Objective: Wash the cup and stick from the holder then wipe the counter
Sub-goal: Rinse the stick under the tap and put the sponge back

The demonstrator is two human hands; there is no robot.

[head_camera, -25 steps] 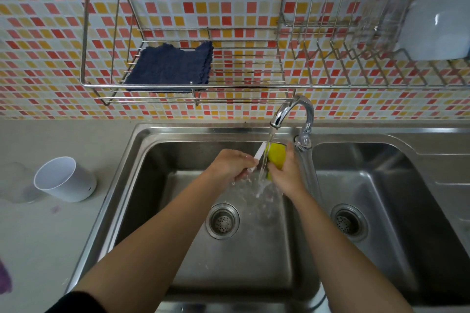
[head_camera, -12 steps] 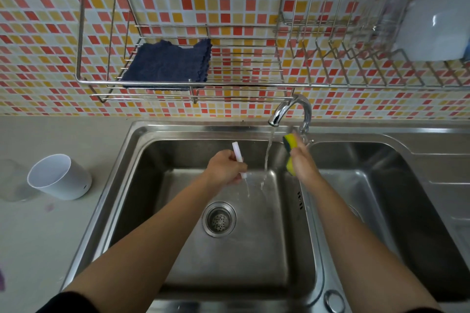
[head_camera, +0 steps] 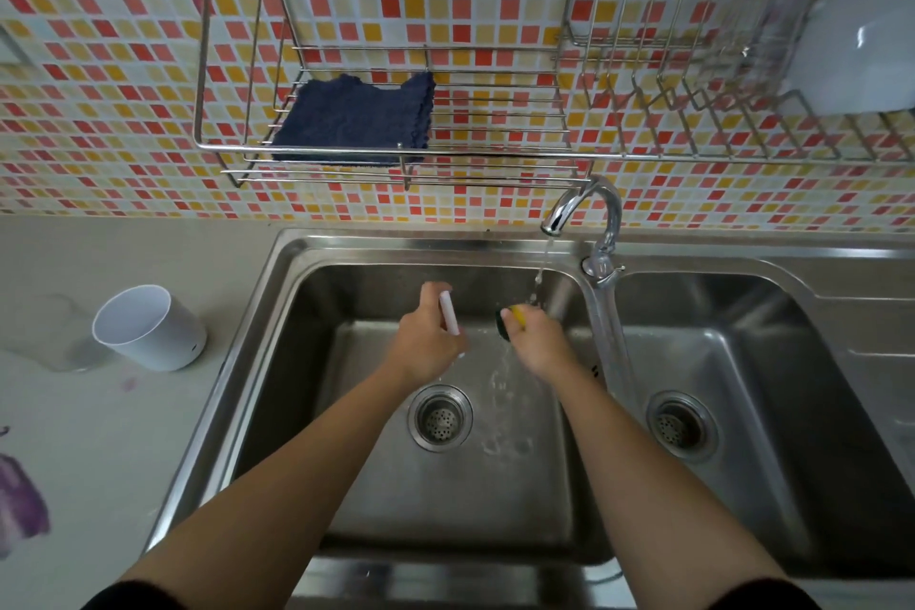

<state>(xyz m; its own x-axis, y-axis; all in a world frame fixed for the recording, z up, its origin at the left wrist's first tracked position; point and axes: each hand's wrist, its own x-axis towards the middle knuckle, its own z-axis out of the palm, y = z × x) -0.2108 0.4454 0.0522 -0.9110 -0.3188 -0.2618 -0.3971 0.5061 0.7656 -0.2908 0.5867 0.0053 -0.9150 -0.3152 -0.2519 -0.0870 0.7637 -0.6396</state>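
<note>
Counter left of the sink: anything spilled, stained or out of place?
Yes. A purple stain marks the counter at the frame's left edge, and a fainter pinkish smear lies close to the white cup. Both look like unwiped spills.

No legible text, label or number, apparently, at this sharpness.

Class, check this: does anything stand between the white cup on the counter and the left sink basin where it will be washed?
Nothing visible does. Only counter surface and the sink rim lie between the white cup and the left basin.
</note>
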